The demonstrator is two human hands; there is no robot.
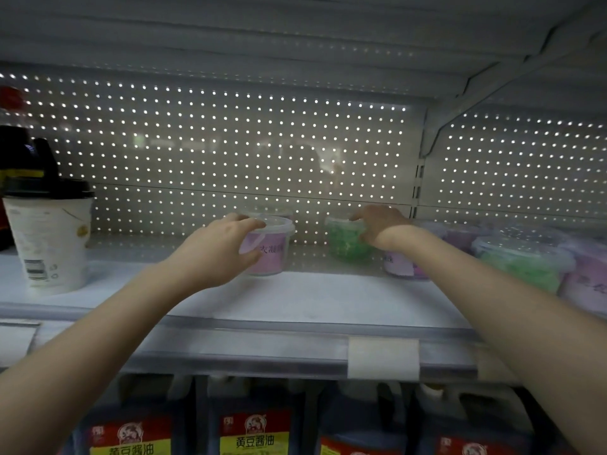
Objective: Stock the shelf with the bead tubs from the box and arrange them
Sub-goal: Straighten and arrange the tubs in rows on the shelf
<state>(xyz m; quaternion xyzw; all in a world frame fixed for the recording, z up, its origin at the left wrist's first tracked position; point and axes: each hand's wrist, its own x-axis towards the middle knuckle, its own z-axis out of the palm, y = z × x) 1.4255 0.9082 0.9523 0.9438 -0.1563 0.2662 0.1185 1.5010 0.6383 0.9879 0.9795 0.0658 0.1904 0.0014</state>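
Observation:
On the white shelf (312, 303) my left hand (216, 247) grips a clear tub of purple beads (271, 249) from its left side, thumb low and fingers over the lid rim. My right hand (381, 228) holds a tub of green beads (346, 239) farther back, near the pegboard wall. Just below my right wrist stands another purple tub (399, 264), partly hidden by the arm. At the right are more tubs: a green one (522, 266) in front, purple ones (584, 280) beside and behind it. The box is out of view.
A tall white paper cup with a black lid (49, 238) stands at the shelf's left end, dark bottles (23, 152) behind it. A perforated back panel (230, 152) closes the shelf. Below the price rail (382, 357), soy sauce jugs (254, 431) fill the lower shelf.

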